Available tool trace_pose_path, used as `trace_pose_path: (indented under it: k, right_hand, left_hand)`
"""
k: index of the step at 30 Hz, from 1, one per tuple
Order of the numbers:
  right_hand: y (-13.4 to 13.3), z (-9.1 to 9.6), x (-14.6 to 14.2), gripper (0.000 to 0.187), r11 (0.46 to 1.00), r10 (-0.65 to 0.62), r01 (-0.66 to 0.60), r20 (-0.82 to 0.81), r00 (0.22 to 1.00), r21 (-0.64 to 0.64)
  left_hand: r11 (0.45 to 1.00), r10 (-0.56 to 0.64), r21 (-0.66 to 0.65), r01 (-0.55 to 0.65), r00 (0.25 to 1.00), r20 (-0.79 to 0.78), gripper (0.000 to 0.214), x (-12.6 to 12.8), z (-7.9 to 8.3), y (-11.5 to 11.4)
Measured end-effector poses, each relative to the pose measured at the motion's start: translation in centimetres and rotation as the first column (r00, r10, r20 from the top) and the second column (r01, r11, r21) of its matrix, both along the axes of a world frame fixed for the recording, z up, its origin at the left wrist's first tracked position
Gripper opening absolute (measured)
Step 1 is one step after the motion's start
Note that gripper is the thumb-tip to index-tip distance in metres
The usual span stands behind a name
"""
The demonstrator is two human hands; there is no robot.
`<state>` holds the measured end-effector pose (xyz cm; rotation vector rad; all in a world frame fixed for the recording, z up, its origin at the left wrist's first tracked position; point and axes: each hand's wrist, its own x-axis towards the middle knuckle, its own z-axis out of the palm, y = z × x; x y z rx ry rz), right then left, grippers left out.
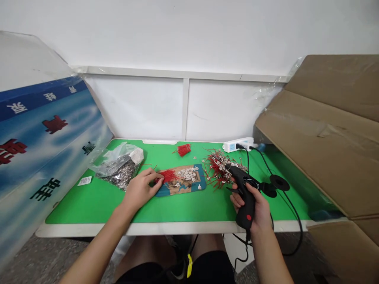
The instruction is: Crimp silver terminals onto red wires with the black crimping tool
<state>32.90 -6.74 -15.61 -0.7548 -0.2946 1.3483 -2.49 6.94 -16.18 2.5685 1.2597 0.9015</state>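
My left hand (144, 187) is closed, thumb and fingers pinching the left ends of a bunch of red wires (168, 175). These wires lie on a blue and brown piece of cardboard (194, 188). At their right ends are small flat silvery metal tabs (189, 172). In my right hand (257, 207) is a black soldering gun (246, 197), my fingers wrapped around its grip. Its slim tip points up and left, over a heap of red wires with metal tabs (220, 167). A black spool (279, 182) sits just right of the gun.
A clear plastic bag of metal pieces (120, 169) lies left on the green mat (97, 205). A bundle of red wires (184, 150) lies at the back. A white power strip (238, 144) with black cords stands back right. Cardboard panels (328, 138) flank the table.
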Motion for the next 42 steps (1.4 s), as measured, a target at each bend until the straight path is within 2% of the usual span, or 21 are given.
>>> trace_pose_path:
  k: [6, 12, 15, 20, 31, 37, 42]
  right_hand:
    - [-0.1, -0.4, 0.1, 0.042, 1.000, -0.009, 0.009, 0.010, 1.000, 0.020]
    - [0.0, -0.5, 0.0, 0.037, 0.999, -0.023, 0.022, 0.010, 1.000, 0.035]
    - [-0.2, -0.5, 0.0, 0.033, 0.999, -0.018, 0.018, 0.009, 1.000, 0.046]
    - [-0.7, -0.3, -0.2, 0.031, 0.999, 0.004, -0.007, 0.099, 0.995, 0.038]
    - [-0.6, 0.1, -0.4, 0.033, 0.999, -0.031, 0.030, 0.039, 0.999, 0.014]
    - [-0.6, 0.2, -0.6, 0.031, 0.999, -0.034, 0.039, 0.138, 0.990, -0.036]
    - [-0.5, 0.2, -0.5, 0.037, 0.993, 0.101, -0.077, 0.303, 0.948, -0.089]
  left_hand:
    - [1.000, -0.028, 0.012, 0.027, 0.995, 0.094, 0.021, -0.4, -0.4, 0.0]
    - [0.994, 0.027, 0.102, -0.036, 0.996, 0.090, 0.023, 0.0, 0.6, -0.7]
    - [0.998, 0.041, 0.043, -0.043, 0.998, 0.047, 0.022, 0.6, 0.9, -1.7]
    - [0.999, -0.012, -0.043, 0.014, 0.999, 0.052, 0.020, 1.3, 0.2, -3.0]
    - [0.996, 0.017, -0.091, -0.013, 0.999, 0.038, 0.016, 1.2, -0.4, -3.2]
    - [0.994, 0.008, -0.110, -0.002, 0.999, 0.053, 0.014, 1.2, -0.3, -3.3]
    - [0.990, -0.010, -0.138, 0.019, 0.998, 0.068, 0.015, 1.2, -0.2, -3.3]
